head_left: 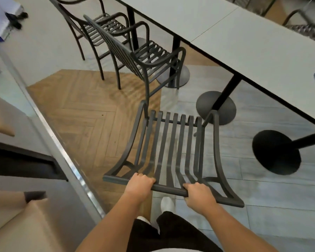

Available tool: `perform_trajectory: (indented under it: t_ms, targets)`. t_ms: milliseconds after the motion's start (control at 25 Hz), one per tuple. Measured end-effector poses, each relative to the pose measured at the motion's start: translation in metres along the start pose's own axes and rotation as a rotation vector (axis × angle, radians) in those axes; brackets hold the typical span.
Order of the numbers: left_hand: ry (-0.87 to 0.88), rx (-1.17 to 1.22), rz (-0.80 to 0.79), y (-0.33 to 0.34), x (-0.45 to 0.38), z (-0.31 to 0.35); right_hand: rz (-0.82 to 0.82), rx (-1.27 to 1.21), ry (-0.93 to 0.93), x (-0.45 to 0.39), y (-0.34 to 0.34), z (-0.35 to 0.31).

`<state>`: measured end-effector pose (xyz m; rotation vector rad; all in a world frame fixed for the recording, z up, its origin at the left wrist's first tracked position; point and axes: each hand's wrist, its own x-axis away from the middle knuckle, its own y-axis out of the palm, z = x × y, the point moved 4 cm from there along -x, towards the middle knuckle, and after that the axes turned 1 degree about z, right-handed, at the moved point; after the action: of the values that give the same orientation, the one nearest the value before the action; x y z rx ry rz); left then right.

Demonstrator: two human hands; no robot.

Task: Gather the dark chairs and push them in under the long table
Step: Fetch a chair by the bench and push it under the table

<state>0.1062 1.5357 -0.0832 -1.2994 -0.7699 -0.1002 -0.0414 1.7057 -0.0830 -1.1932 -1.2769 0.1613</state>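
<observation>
A dark slatted metal chair (171, 142) stands right in front of me, its seat pointing towards the long grey table (253, 42). My left hand (139, 183) grips the top rail of its backrest near the left. My right hand (198, 194) grips the same rail further right. Ahead, a second dark chair (140, 57) sits with its seat partly under the table edge. A third dark chair (96, 24) stands beyond it, also close to the table.
Round black table bases (215, 108) (275, 151) stand on the grey floor to the right of my chair. A metal-edged glass partition (49, 130) runs along the left. More chairs (307, 28) stand on the table's far side. My white shoe (167, 204) is below the backrest.
</observation>
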Motion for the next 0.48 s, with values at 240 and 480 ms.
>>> perform_trajectory:
  t_ms: [240,480]
  targets:
    - [0.082,-0.084,-0.035,-0.007,-0.003,-0.029,0.041,-0.088,0.067,0.005,0.003,-0.034]
    - [0.251,-0.204,-0.062,-0.028,-0.024,-0.082,0.108,-0.187,0.229,-0.004,-0.002,-0.09]
